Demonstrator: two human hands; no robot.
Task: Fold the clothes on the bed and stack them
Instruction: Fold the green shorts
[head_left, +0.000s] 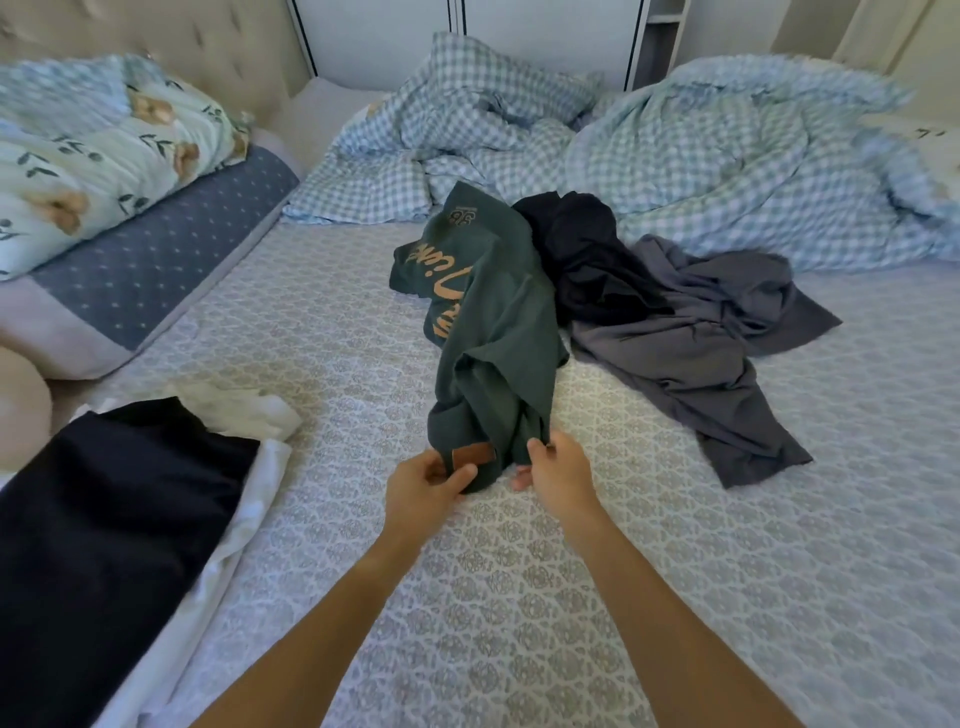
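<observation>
The bed (675, 597) carries a checked duvet (727, 156) at its far side. At near left lies a stack (114, 519), navy over white. Mid-bed, a green shirt (488, 332) touches a grey garment (701, 332) and a black one (576, 244). The left hand (426, 480) and right hand (558, 475) pinch the shirt's near hem between their fingers (535, 449).

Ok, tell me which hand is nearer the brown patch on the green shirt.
Left. The left hand pinches the hem right at the brown patch; the right hand grips the green shirt further right.
</observation>
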